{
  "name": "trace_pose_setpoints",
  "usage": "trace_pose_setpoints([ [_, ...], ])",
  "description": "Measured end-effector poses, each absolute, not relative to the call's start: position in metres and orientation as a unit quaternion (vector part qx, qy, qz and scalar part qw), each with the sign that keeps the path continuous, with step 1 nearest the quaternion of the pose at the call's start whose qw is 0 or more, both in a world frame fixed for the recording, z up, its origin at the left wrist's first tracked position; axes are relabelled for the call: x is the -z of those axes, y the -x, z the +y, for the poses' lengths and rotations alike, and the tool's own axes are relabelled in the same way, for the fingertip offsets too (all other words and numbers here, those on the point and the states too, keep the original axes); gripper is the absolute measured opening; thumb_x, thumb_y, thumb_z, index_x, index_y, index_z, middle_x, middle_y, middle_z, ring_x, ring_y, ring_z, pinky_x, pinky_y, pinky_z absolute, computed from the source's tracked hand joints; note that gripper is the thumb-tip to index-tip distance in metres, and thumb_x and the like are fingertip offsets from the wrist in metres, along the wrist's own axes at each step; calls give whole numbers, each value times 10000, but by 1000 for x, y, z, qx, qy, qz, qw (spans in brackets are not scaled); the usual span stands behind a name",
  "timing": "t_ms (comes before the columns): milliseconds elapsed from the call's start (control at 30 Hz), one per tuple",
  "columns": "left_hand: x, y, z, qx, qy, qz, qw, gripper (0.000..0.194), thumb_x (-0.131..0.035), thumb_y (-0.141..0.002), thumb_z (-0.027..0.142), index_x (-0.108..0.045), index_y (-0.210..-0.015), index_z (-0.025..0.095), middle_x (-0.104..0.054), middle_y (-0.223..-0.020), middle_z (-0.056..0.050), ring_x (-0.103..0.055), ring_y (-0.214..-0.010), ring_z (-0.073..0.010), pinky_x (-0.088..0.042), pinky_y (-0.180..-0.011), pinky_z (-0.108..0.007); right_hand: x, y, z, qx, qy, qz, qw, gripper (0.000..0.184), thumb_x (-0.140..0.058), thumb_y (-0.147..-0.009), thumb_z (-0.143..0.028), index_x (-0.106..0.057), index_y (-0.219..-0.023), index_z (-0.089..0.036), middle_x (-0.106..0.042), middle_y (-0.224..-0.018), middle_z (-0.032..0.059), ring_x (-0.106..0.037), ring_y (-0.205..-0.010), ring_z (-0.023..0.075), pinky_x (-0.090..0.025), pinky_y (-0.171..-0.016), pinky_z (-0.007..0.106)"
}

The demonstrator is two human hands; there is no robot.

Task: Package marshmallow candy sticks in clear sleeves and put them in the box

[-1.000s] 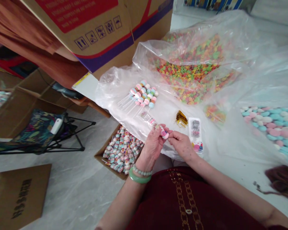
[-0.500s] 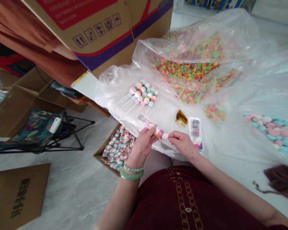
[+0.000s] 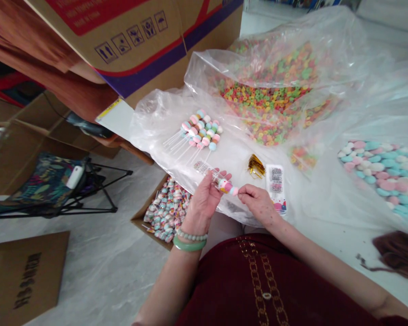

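Between my hands is a marshmallow skewer (image 3: pixel 228 186) in a printed clear bag, pink and blue at its near end. My left hand (image 3: pixel 206 199) cradles the bagged part, its fingers loosened behind it and the thumb raised. With fingertips pinched together, my right hand (image 3: pixel 255 200) grips the right end of the skewer; the stick itself is mostly hidden. Beyond my left hand lies a pile of unwrapped marshmallow skewers (image 3: pixel 204 131), their white sticks pointing toward the lower left. Gold twist ties (image 3: pixel 256 166) and a stack of printed bags (image 3: pixel 276 185) lie near my right hand.
A big clear plastic bag of colourful ring candies (image 3: pixel 268 102) is at the back, with loose marshmallows (image 3: pixel 384 174) on the right. A large carton (image 3: pixel 149 50) stands at the back left. Below the table edge, a box (image 3: pixel 141 216) holds wrapped skewers. A folding chair (image 3: pixel 54 181) stands left.
My left hand has loosened its fingers, and the wrapped skewer has turned a little in it. My right hand keeps its pinch at the end. The view has shifted slightly.
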State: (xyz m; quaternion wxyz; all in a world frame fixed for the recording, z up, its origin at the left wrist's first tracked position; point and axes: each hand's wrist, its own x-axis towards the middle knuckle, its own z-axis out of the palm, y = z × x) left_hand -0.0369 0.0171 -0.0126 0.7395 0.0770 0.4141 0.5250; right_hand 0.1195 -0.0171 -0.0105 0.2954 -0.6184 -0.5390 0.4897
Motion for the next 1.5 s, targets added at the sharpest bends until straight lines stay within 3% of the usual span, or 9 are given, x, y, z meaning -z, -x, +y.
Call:
trace_pose_setpoints([
  [300,13,7,6,-581,-131,380,707,220,-620,-799,331,-613,-900,136,-665,-833,-56,-654,-863,-197,-498,-812,-327,9,-106,-15,-500,606,-492,375,141,-528,-733,-293,-606,-668,-196,-516,-580,-53,-450,-566,109,-338,-564,222],
  [500,11,26,15,-540,-95,378,746,188,-655,-765,231,-629,-923,133,-669,-889,-75,-643,-912,-218,-486,-859,-367,8,-111,-15,-538,602,-481,342,103,-530,-728,-245,-603,-676,-195,-496,-549,-58,-423,-519,98,-327,-524,213],
  [733,6,24,19,-602,-17,368,709,79,-569,-841,202,-628,-861,154,-653,-785,-19,-647,-833,-161,-484,-860,-343,11,-110,-21,-324,562,-688,324,194,-433,-857,-227,-614,-794,-198,-608,-763,19,-540,-729,149,-384,-691,258],
  [833,4,20,21,-619,23,368,693,123,-521,-872,190,-619,-802,162,-656,-778,-10,-644,-845,-141,-472,-884,-335,11,-108,-25,-293,550,-717,312,222,-400,-884,-227,-609,-821,-189,-610,-789,40,-547,-740,158,-387,-695,266],
  [1033,5,23,22,-625,3,356,694,130,-525,-877,245,-621,-833,170,-664,-830,-15,-626,-952,-162,-452,-922,-363,8,-106,-18,-393,580,-634,326,156,-477,-810,-223,-616,-741,-208,-595,-697,-8,-527,-679,136,-380,-655,245],
  [1300,4,13,12,-558,-132,386,722,262,-660,-769,352,-627,-904,129,-658,-782,-54,-653,-815,-192,-503,-746,-295,13,-104,-11,-643,557,-352,392,104,-555,-691,-291,-554,-669,-189,-422,-493,-75,-321,-419,80,-234,-412,219],
  [1400,6,14,14,-549,-120,379,735,267,-655,-771,361,-626,-898,127,-662,-804,-62,-654,-834,-196,-506,-766,-307,13,-107,-12,-612,573,-379,392,103,-552,-709,-285,-557,-668,-191,-439,-507,-68,-353,-439,87,-266,-433,221],
  [1500,10,20,17,-552,-114,391,728,228,-664,-764,312,-623,-900,134,-672,-842,-70,-657,-858,-218,-514,-779,-343,14,-112,-14,-467,611,-526,364,123,-520,-769,-262,-599,-700,-197,-544,-613,-27,-490,-589,123,-362,-569,243],
])
